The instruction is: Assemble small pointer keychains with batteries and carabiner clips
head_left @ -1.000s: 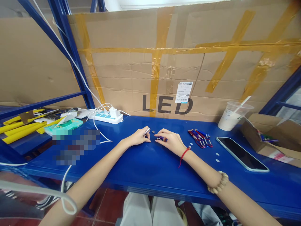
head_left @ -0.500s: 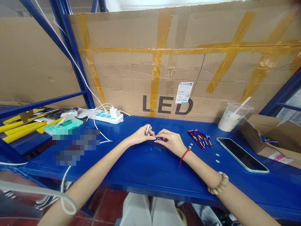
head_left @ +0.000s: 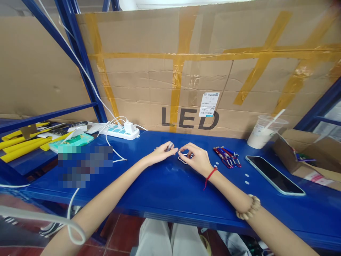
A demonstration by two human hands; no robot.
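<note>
My left hand (head_left: 161, 155) is closed around a small silver cylinder (head_left: 169, 147), its thumb pointing towards the right hand. Thumb and forefinger of my right hand (head_left: 196, 158) are pinched together, a tiny gap from the left fingertips. A carabiner (head_left: 182, 160) with a pale metal rim shows under the right fingers, partly hidden by them. Whatever else sits in that pinch is too small to make out. Right of this hand, several red and blue carabiner key rings (head_left: 226, 156) lie side by side on the blue table (head_left: 160, 188).
Small white discs (head_left: 247, 179) and a phone (head_left: 275, 175) lie to the right. Behind them stand a drink cup (head_left: 259, 132) and an open cardboard box (head_left: 314, 156). A power strip (head_left: 123, 131) with white cables sits back left. Large cardboard (head_left: 149, 85) forms the back.
My fingertips have parted slightly. The silver cylinder has tilted lower in my left hand, and more of the carabiner shows beneath my right fingers.
</note>
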